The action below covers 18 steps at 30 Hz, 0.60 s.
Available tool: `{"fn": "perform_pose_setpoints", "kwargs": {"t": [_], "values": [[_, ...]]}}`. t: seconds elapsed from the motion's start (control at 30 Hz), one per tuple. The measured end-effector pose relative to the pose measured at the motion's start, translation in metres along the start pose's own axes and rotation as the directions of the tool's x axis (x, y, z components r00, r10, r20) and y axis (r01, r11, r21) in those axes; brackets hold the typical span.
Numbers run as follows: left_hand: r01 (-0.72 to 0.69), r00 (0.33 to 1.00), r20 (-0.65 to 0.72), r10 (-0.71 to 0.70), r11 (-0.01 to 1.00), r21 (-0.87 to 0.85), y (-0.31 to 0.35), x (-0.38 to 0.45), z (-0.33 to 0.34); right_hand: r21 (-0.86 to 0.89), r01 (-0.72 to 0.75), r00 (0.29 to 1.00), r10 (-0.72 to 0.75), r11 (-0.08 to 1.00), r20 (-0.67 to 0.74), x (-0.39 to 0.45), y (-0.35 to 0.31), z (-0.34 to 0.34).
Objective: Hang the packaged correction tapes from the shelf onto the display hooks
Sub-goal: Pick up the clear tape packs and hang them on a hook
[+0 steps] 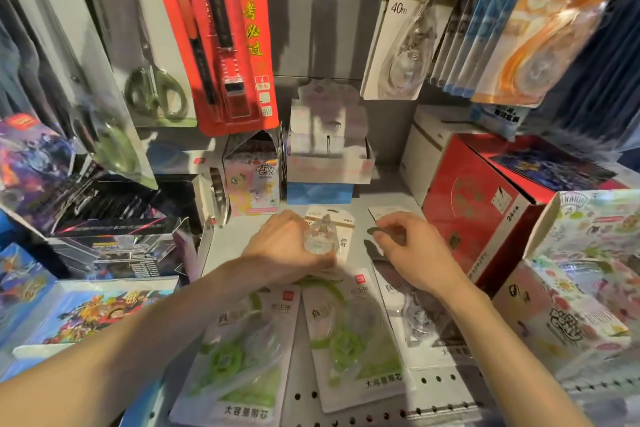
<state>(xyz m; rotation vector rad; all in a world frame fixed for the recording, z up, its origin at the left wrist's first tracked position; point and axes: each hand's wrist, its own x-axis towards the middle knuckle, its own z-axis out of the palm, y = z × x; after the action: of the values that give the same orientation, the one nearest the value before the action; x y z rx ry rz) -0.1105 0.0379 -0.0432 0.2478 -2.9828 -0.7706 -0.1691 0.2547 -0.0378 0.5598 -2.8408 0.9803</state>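
The grey shelf [360, 406] has small holes along its front edge. Boxes crowd both sides. The left hand [287, 246] grips a clear correction tape pack [325, 236] near the shelf's middle. The right hand [412, 253] pinches another pack [384, 215] beside it. Two green packs [242, 350] lie at the front. More packs hang on hooks [408, 28] above.

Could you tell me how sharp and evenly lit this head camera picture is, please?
Head view: wide-angle bending tilts the edge packs; the hanging orange pack is blurred with glare; the green correction tapes are soft; shadow falls beside the right hand.
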Motion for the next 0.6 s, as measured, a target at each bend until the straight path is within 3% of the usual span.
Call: {"fn": "perform_pose_setpoints", "kwargs": {"t": [0.07,0.13,0.27,0.33,0.5,0.6], "values": [[-0.004,1.0,0.002,0.004,0.998,-0.061,-0.001,-0.002,-0.005,0.207,-0.09,0.995,0.081,0.974,0.05,0.002,-0.008,0.003],[0.013,1.0,0.023,-0.01,0.991,-0.137,-0.001,-0.005,-0.011,0.431,-0.194,0.981,0.162,0.882,0.11,0.004,-0.014,0.007],[-0.024,0.998,0.045,0.039,0.954,-0.3,-0.001,-0.014,-0.02,0.756,-0.363,0.931,0.25,0.545,0.266,0.006,-0.023,0.01],[-0.055,0.996,0.049,0.078,0.931,-0.36,-0.002,-0.018,-0.022,0.814,-0.384,0.921,0.246,0.437,0.302,0.005,-0.026,0.008],[0.018,0.995,0.087,0.044,0.794,-0.608,0.0,-0.02,-0.026,0.842,-0.3,0.954,0.165,0.449,0.252,-0.004,-0.022,-0.004],[0.046,0.989,0.129,0.065,0.702,-0.711,0.005,-0.015,-0.028,0.827,-0.233,0.972,0.102,0.511,0.211,-0.002,-0.024,-0.013]]}}
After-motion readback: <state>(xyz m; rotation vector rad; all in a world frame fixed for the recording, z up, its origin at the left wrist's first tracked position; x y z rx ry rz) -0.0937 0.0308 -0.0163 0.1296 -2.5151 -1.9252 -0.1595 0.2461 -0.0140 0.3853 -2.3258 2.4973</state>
